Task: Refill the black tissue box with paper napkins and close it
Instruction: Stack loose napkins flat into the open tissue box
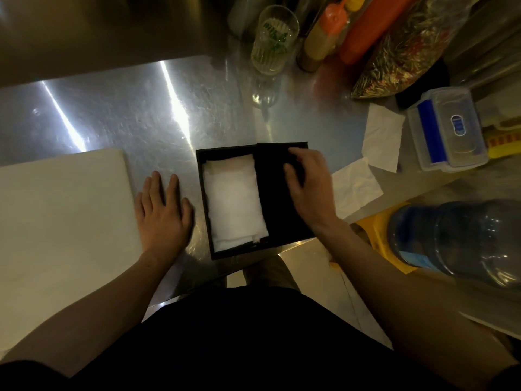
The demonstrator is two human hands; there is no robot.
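Steel counter (141, 114): right hand (310, 187) curls its fingers on the lid (270, 198), the box (202, 176) shows uncovered napkins (234, 198) leftward; left hand (163, 213) splayed flat.

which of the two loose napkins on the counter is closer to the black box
The crumpled napkin beside the right hand that grips the lid; the other napkin lies farther back, by the clear container.

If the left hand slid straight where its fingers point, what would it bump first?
Likely nothing: ahead of the left hand lies only bare shiny steel counter, as far as the picture shows.
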